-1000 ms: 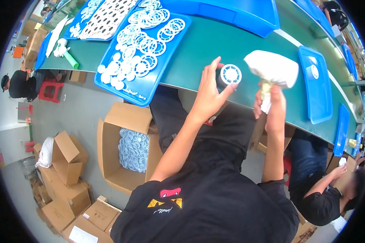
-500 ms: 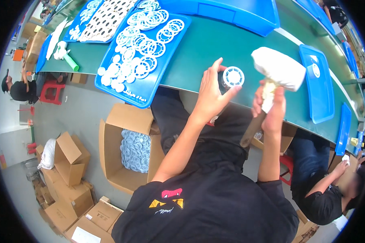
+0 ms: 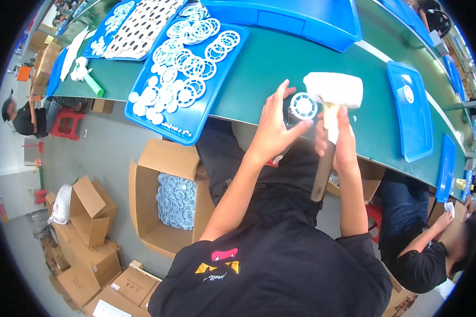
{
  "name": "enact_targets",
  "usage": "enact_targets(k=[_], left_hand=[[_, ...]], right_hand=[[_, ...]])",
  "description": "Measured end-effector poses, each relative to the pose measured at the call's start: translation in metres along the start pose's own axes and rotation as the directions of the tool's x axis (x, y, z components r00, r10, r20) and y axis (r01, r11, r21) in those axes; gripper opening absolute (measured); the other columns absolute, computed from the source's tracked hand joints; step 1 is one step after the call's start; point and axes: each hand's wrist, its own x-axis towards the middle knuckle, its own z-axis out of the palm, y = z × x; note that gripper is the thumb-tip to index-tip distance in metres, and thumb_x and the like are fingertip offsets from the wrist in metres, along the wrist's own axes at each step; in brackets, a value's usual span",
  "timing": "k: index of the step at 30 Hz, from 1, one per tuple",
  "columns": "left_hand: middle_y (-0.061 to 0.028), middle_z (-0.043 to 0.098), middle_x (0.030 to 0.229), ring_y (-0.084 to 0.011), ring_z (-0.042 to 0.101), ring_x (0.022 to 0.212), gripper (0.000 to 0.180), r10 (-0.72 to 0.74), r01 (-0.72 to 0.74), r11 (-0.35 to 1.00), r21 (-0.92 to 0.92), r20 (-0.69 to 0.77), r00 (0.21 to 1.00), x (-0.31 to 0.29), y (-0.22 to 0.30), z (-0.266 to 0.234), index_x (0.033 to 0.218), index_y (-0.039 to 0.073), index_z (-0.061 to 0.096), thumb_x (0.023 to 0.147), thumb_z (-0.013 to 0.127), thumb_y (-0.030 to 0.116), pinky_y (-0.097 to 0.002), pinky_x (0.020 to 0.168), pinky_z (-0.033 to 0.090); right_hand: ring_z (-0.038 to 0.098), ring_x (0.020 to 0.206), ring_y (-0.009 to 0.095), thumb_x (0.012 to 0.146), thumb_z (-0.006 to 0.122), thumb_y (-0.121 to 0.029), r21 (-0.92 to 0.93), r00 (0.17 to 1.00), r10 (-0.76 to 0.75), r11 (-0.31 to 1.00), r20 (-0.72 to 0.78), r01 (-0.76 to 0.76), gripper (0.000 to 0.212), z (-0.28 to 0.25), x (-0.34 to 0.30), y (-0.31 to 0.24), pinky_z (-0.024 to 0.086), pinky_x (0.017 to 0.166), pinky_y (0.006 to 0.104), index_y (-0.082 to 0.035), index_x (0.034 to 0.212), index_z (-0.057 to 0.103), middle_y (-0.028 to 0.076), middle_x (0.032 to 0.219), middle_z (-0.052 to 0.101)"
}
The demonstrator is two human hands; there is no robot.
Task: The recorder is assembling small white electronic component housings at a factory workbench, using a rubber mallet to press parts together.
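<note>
My left hand (image 3: 272,124) curves its thumb and fingers round a dark round base (image 3: 289,110), mostly hidden behind the hand. On top of that base sits a white slotted disc (image 3: 304,105) with a solid round centre. My right hand (image 3: 339,140) is closed round the brown handle of a mallet (image 3: 336,90), just below its head. White wrapping covers the mallet's thick head, which is slightly blurred and reaches the disc's right edge in the view. Whether the head touches the disc I cannot tell.
Left on the green bench (image 3: 259,63), a blue tray (image 3: 188,129) holds many white rings and small discs. A large blue bin (image 3: 301,26) stands behind; another blue tray (image 3: 418,142) lies right. Below is an open carton (image 3: 166,153) of discs. A co-worker (image 3: 423,264) sits at right.
The mallet has moved left and slightly down, its head turning more level beside the disc. My left hand stays around the base, its thumb a little lower.
</note>
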Motion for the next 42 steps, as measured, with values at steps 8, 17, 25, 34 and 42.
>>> enact_targets(k=[8, 17, 25, 34, 42], left_hand=[[-0.0174, 0.054, 0.134, -0.0344, 0.055, 0.126, 0.104, 0.031, -0.023, 0.992, 0.122, -0.066, 0.997, 0.003, 0.007, 0.01, 0.159, 0.005, 0.032, 0.077, 0.092, 0.027, -0.0449, 0.11, 0.044], [-0.0195, 0.059, 0.136, -0.0322, 0.06, 0.121, 0.084, -0.025, 0.013, 0.994, -0.107, -0.112, 0.993, -0.003, -0.005, 0.011, 0.158, 0.005, 0.034, 0.088, 0.078, 0.014, -0.044, 0.109, 0.045], [-0.0189, 0.058, 0.137, -0.0263, 0.061, 0.121, 0.063, -0.132, 0.039, 0.795, -0.605, -0.11, 0.985, 0.004, -0.02, -0.012, 0.159, 0.005, 0.033, 0.102, 0.041, 0.029, -0.0398, 0.107, 0.048], [-0.0225, 0.062, 0.124, -0.0312, 0.064, 0.113, 0.061, -0.003, 0.188, 0.112, -0.976, 0.189, 0.982, 0.011, -0.039, -0.04, 0.151, 0.001, 0.042, 0.102, 0.044, 0.037, -0.0424, 0.096, 0.053], [-0.0167, 0.059, 0.136, -0.0282, 0.059, 0.128, 0.061, -0.016, -0.018, 0.975, -0.222, -0.15, 0.989, 0.003, -0.013, -0.016, 0.146, 0.004, 0.048, 0.09, 0.072, 0.006, -0.0442, 0.112, 0.045]], right_hand=[[0.042, 0.045, 0.008, 0.108, 0.034, -0.067, 0.181, 0.972, -0.233, 0.956, -0.012, 0.231, 0.067, -0.01, -0.011, -0.032, 0.037, 0.034, 0.0231, -0.004, 0.115, 0.054, 0.001, 0.068, 0.045], [0.052, 0.052, 0.01, 0.108, 0.052, -0.052, 0.048, 0.981, -0.017, 0.998, -0.191, 0.026, 0.048, -0.038, 0.015, -0.018, 0.041, 0.041, 0.026, -0.004, 0.111, 0.056, 0.003, 0.077, 0.057], [0.062, 0.1, 0.014, 0.1, 0.072, -0.021, -0.439, 0.834, -0.47, 0.839, -0.289, 0.321, 0.069, -0.045, 0.034, 0.0, 0.052, 0.084, 0.0295, 0.004, 0.155, 0.038, 0.01, 0.122, 0.063], [0.06, 0.102, 0.02, 0.1, 0.07, -0.019, -0.741, 0.684, -0.685, 0.59, -0.249, 0.321, 0.043, -0.018, 0.026, 0.018, 0.052, 0.084, 0.0345, 0.001, 0.136, 0.057, 0.013, 0.126, 0.054], [0.063, 0.099, 0.033, 0.09, 0.081, -0.037, -0.858, 0.72, -0.646, 0.493, -0.253, 0.141, 0.071, 0.0, 0.032, 0.012, 0.051, 0.088, 0.0434, 0.001, 0.141, 0.047, 0.021, 0.12, 0.059]])
